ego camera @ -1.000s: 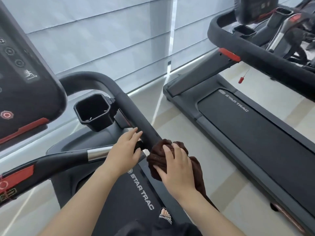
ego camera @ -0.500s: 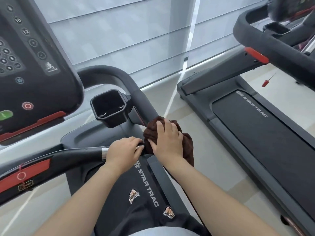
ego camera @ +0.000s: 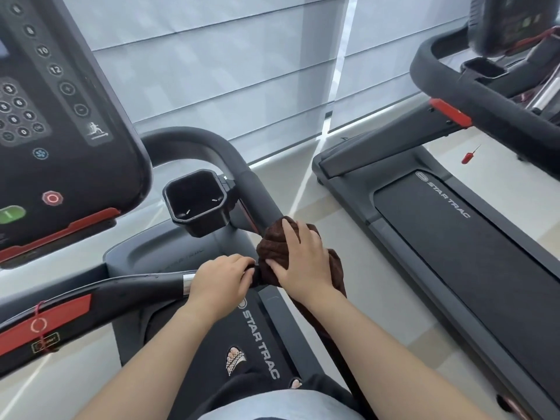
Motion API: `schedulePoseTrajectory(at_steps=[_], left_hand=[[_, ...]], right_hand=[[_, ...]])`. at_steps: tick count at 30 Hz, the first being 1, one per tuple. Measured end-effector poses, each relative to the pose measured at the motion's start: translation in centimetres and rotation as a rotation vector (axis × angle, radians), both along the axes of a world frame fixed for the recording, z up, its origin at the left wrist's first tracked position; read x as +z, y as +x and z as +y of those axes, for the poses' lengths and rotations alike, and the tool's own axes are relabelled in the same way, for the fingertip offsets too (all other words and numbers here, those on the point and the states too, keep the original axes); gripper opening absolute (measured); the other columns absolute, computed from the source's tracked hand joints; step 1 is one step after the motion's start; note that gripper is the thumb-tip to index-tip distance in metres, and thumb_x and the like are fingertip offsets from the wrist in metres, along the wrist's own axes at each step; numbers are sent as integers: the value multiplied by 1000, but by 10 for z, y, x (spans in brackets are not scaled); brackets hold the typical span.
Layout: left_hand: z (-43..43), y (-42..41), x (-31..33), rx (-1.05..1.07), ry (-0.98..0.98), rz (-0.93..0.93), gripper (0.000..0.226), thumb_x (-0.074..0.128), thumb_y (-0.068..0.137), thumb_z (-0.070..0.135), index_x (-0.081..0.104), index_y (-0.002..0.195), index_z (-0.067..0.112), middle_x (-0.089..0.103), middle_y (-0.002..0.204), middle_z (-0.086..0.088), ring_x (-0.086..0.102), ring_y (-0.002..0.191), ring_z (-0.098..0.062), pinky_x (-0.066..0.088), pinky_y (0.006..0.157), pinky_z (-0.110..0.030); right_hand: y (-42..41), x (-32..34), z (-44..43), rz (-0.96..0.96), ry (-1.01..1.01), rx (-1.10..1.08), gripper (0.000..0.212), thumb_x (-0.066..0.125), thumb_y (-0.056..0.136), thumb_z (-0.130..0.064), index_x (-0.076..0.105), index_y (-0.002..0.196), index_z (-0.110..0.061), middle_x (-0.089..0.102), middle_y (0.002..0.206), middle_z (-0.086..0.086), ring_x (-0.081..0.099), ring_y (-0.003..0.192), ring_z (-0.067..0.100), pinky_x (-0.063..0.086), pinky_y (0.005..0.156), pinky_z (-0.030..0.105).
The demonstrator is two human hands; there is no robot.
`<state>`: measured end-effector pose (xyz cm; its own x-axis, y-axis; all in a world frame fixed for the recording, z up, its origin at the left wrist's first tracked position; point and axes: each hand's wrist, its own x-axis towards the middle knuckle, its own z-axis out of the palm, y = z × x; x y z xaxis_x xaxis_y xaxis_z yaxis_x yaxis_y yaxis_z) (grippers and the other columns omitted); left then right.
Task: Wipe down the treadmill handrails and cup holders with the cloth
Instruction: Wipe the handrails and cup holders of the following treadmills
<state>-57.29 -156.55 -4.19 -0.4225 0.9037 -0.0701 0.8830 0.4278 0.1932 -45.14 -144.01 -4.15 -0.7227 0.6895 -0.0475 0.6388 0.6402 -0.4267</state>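
A dark brown cloth [ego camera: 274,248] sits bunched around the lower stretch of the black handrail [ego camera: 242,174], just right of the frame's centre. The right hand [ego camera: 303,257] lies over it, fingers spread and bent across the bunch and thumb tucked against its lower left side, so its grip is clamped on the cloth and the rail beneath. A loose end of the cloth hangs from under the right wrist and trails toward the bottom of the frame.

Just left of it, the left hand [ego camera: 218,283] is wrapped round the front bar [ego camera: 136,286], a black bar that runs in from the lower left edge. The hand sits right beside the bar's chrome band, its grip clamped on the bar, with its knuckles close to the cloth; I cannot tell whether they touch it.

The handrail climbs from the cloth toward the upper centre and bends left behind the console [ego camera: 66,122], which fills the upper left with number keys, a green button and a red stop button. The cup holder [ego camera: 197,201], a dark square-mouthed pocket, is fixed to the rail's left side, above the left hand and apart from the cloth.

Below the hands is the belt deck [ego camera: 260,338] marked STAR TRAC, where two feet in sandals show. A second treadmill [ego camera: 454,253] fills the right side, a red clip [ego camera: 466,157] dangling from it. Pale blinds [ego camera: 227,71] span the top.
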Motion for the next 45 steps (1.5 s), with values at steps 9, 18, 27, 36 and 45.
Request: schedulePoseTrajectory(at_steps=[9,18,27,36,45], left_hand=[[-1,3,7,13,-27,-22,30,42,93,35,57,118,27,63,116,9,58,104,-17,44,81,-33],[-28,-9,41,151,66,12,29,54,89,32,60,116,21,63,117,5,57,107,-19,45,86,-37],[-89,-23,64,249,134,103,19,61,85,25,66,103,20,67,104,4,61,97,-21,49,78,-37],[-106,-40,68,287,150,61,18,58,85,28,65,102,24,66,103,8,59,96,-17,48,78,-36],[-143,-67,61,304,192,47,21,54,88,27,63,106,21,64,107,6,57,100,-18,46,83,-39]], right_hand=[[56,-8,-28,-28,74,-22,66,52,86,-52,28,141,-25,25,149,7,31,130,30,35,100,48],[17,-4,-18,0,104,-29,58,48,91,-46,31,140,-20,29,147,8,32,128,32,32,100,49],[62,-4,-21,265,51,25,49,66,83,-29,49,127,-15,47,135,6,43,121,31,39,92,48],[21,26,-46,475,122,160,51,72,79,-29,51,123,-16,54,125,6,49,115,27,37,93,39],[-62,-4,-106,286,7,377,56,59,80,-53,47,128,-25,47,132,1,38,124,23,25,100,44]])
